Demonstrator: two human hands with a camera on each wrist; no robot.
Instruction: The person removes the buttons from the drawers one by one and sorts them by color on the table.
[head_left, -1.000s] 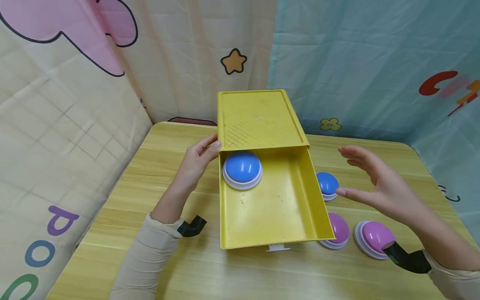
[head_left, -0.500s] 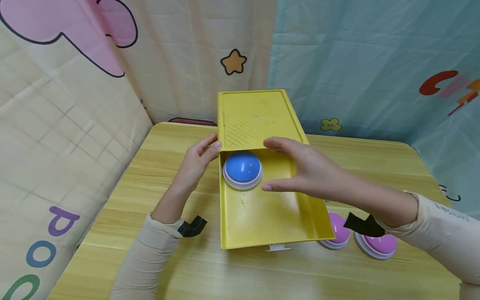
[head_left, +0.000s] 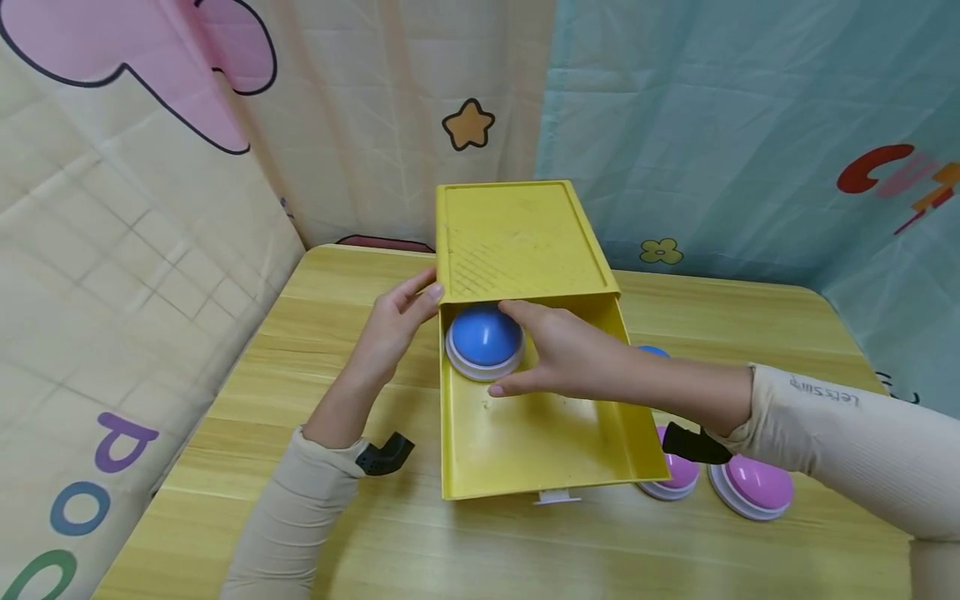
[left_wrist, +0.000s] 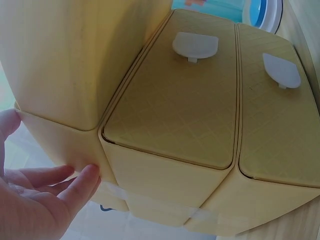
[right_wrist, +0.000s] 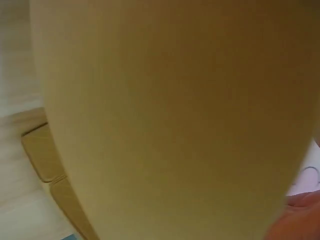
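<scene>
In the head view, a blue dome button (head_left: 486, 337) with a white base sits at the back left of the pulled-out yellow drawer (head_left: 540, 450). My right hand (head_left: 562, 350) reaches over the drawer's right wall, thumb and fingers spread around the button's right side; the thumb lies just in front of the white base. My left hand (head_left: 397, 321) rests its fingertips against the left side of the yellow drawer cabinet (head_left: 525, 233). The left wrist view shows those fingers straight on the cabinet's side wall (left_wrist: 75, 150). A drawer wall (right_wrist: 175, 120) fills most of the right wrist view.
Right of the drawer, two pink dome buttons (head_left: 761, 482) and another blue dome button (head_left: 654, 351), partly hidden by my right arm, stand on the wooden table (head_left: 375, 533). Shut lower drawers (left_wrist: 170, 95) with white tabs show under the pulled-out one. Printed curtains (head_left: 712, 125) hang behind.
My right hand has moved left from above the table's right side, across the drawer, to the blue dome button inside. The left hand has stayed at the cabinet's side.
</scene>
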